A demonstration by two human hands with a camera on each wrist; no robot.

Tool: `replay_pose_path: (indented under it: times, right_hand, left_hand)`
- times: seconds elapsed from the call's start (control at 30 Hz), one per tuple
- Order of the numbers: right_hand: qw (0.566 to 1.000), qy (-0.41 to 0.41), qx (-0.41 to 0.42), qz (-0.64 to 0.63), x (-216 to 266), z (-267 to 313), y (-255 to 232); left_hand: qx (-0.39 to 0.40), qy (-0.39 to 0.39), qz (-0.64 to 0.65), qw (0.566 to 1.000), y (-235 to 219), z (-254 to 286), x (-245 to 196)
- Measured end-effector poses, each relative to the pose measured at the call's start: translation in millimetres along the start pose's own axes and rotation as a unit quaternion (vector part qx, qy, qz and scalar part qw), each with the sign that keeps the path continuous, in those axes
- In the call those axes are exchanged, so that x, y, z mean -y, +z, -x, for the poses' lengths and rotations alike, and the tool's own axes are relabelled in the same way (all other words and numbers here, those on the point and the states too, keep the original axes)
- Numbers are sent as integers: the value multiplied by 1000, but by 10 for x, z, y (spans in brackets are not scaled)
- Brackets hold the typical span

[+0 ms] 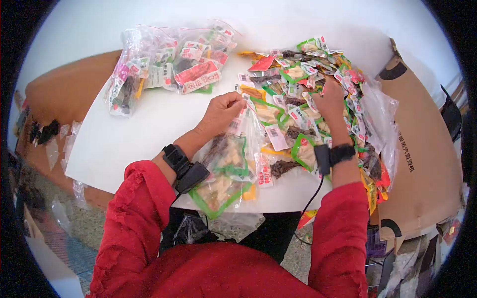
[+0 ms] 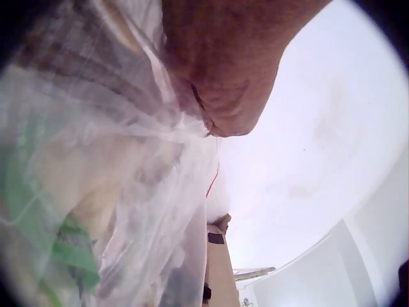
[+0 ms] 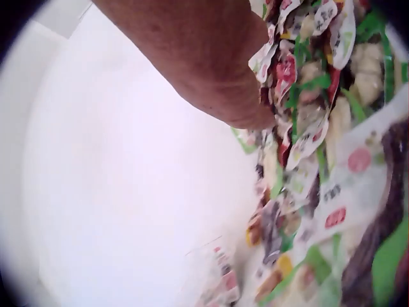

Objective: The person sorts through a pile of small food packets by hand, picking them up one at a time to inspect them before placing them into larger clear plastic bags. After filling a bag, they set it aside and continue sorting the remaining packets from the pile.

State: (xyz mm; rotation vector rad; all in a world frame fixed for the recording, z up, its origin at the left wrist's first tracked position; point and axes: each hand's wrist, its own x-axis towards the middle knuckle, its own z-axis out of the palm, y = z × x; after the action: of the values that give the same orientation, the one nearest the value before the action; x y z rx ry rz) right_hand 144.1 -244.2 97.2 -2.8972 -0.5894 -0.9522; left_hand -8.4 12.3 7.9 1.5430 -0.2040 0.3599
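Note:
My left hand (image 1: pixel 223 113) pinches the top edge of a clear plastic bag (image 1: pixel 254 130). The bag hangs toward the table's front edge, with green-edged food packets (image 1: pixel 233 159) showing through it. In the left wrist view its crumpled film (image 2: pixel 147 192) gathers at the left hand (image 2: pixel 223 70). My right hand (image 1: pixel 330 102) reaches into a large pile of small sealed food packets (image 1: pixel 293 116). In the right wrist view the right hand (image 3: pixel 211 70) is at the side of the pile (image 3: pixel 307 134); its fingertips are hidden and I cannot tell whether they grip a packet.
Several filled clear bags (image 1: pixel 184 64) lie at the back left of the white table (image 1: pixel 144 134). Loose clear plastic (image 1: pixel 380 114) edges the pile on the right. Brown cardboard (image 1: pixel 422 149) stands at the right, and more cardboard (image 1: pixel 64 89) is at the left.

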Motion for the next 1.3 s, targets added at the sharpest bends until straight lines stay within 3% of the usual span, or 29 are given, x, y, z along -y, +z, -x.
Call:
replay_pose_path:
  times: [0.1,0.13,0.17,0.2,0.3,0.43,0.5,0.63,0.7,0.83,0.9,0.93,1.0,1.03,1.07,1.1,1.13,1.2,1.23,1.3]
  right_hand:
    - [997,19,-61,51,-367,-54,242]
    - [997,17,-63,52,-479,-64,332]
    - [999,36,-12,27,-573,-85,420]
    - [998,54,39,2,-553,-102,429]
    - [994,80,69,22,-525,-90,457]
    - [997,65,30,-23,-521,-40,500]
    - [1000,13,-5,-5,-519,-4,465]
    - [998,22,55,9,-457,47,418]
    - [1000,17,1,-12,-395,46,456]
    - [1000,-2,-23,-18,-379,44,473]
    - [989,-85,-107,-59,-392,16,427]
    - [989,-86,-107,-59,-371,1,409]
    - [968,27,-144,-205,-301,-31,318]
    - [968,26,-142,-207,-140,-3,153]
    - [860,122,-121,-481,112,61,-74]
    - [668,208,-86,-709,302,138,-175]
    - [666,207,-80,-712,388,215,-144]
    - [538,138,65,-829,538,388,-89]
    - [533,138,71,-832,679,503,-88]
    - [425,180,138,-876,988,732,-96]
  left_hand:
    - [13,14,5,1000,11,12,4]
    - [21,21,0,1000,24,22,-2]
    - [20,23,0,1000,32,25,-29]
    - [33,38,22,998,39,34,-69]
    - [44,43,52,997,38,76,-173]
    - [60,42,54,996,28,90,-215]
    - [57,40,53,996,43,83,-191]
    - [54,48,31,997,53,80,-186]
    - [54,45,26,997,44,79,-180]
    - [53,30,51,997,44,86,-161]
    - [50,32,63,996,32,78,-155]
    - [48,33,75,995,34,79,-155]
    - [41,6,101,994,40,81,-182]
    - [35,-20,126,991,41,81,-198]
    - [31,-21,124,992,41,67,-188]
    - [43,-38,166,984,37,45,-170]
    - [55,-54,208,975,31,35,-166]
    - [72,-67,196,976,39,17,-165]
    - [95,-79,187,975,50,24,-182]
    - [84,-84,213,970,79,60,-252]
